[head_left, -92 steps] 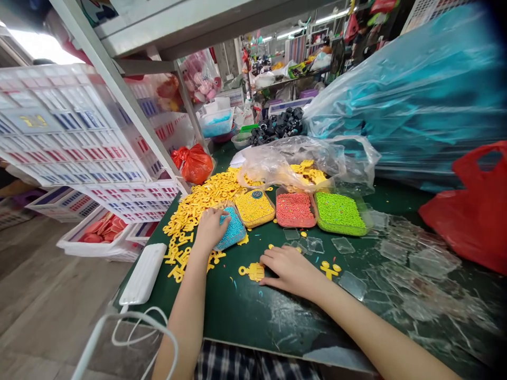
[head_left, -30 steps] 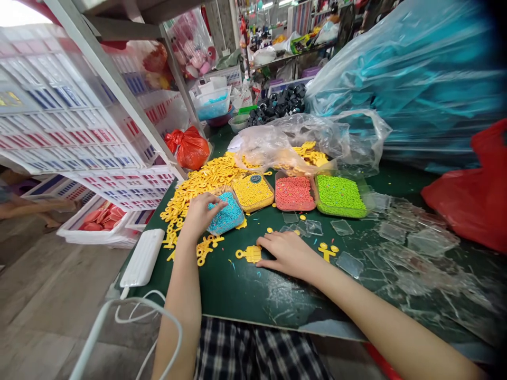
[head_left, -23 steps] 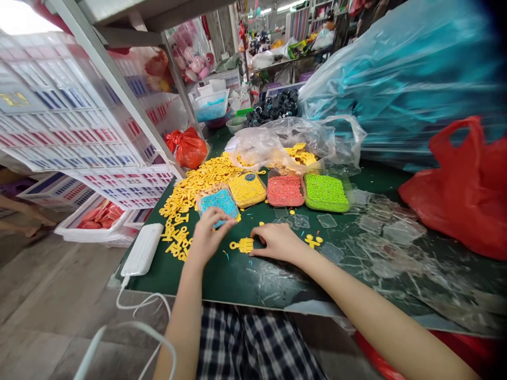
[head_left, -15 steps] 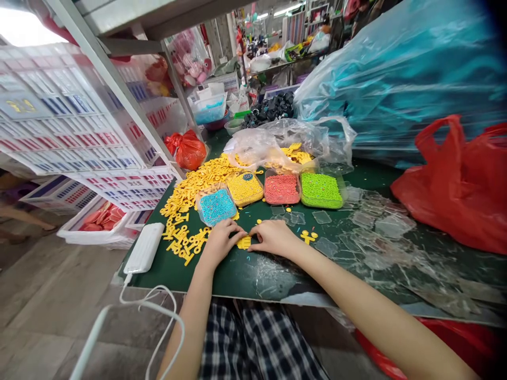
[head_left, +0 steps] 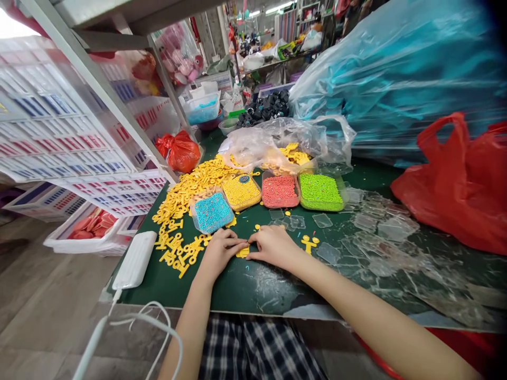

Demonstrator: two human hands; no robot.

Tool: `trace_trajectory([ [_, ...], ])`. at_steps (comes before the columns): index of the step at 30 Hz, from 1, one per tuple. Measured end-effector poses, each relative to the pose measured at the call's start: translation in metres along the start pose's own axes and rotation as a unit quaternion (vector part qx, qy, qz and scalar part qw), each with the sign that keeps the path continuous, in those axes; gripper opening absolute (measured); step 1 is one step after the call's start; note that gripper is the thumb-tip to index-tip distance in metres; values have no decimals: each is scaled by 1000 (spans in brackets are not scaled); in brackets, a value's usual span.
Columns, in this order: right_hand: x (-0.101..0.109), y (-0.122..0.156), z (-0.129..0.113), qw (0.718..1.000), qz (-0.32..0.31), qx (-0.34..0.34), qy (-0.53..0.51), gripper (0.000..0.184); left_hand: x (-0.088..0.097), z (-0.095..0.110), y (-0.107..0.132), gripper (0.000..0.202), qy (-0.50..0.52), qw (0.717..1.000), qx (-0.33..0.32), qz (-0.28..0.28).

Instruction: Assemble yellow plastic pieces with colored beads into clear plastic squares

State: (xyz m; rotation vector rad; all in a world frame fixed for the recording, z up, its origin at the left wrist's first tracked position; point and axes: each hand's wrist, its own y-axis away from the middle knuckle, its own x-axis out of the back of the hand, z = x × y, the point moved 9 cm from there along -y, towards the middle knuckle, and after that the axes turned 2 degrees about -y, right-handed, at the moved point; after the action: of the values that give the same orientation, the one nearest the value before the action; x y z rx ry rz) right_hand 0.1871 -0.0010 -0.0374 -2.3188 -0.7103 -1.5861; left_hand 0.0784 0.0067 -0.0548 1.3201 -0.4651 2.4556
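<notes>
I saw L hand (head_left: 219, 252) & R hand (head_left: 273, 245), fingers curled nearly closed, fingertips pinching yellow piece (head_left: 243, 253) btw them; no legible writing.

A small toy-parts assembly workshop, crowded with stock. A green desk (head_left: 245, 287) carries 4 trays of coloured beads (head_left: 279, 191), a heap of yellow plastic pieces (head_left: 190, 187) toward its far left corner and clear plastic covers (head_left: 380, 232) along its right side. White crates (head_left: 59, 126) stack on metal shelving beside the desk; bulging plastic bags (head_left: 396, 79) and further cluttered benches (head_left: 273, 58) fill the background.
</notes>
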Motion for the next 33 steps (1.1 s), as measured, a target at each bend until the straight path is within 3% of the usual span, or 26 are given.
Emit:
trace_trajectory([
  [8, -1, -2, 0, 1000, -12, -1, -2, 37, 0, 1, 1, 36, 2, 1000, 15, -7],
  [27, -1, -3, -3, 1000, -21, 13, -12, 35, -6, -3, 0, 31, 13, 1000, 10, -13],
  [30, -2, -3, -2, 1000, -15, 16, -12, 34, 1, -3, 1, 40, 59, 998, 35, 3],
  [33, -3, -3, -2, 1000, -5, 23, -11, 34, 18, -1, 2, 47, 106, 991, 61, 57],
])
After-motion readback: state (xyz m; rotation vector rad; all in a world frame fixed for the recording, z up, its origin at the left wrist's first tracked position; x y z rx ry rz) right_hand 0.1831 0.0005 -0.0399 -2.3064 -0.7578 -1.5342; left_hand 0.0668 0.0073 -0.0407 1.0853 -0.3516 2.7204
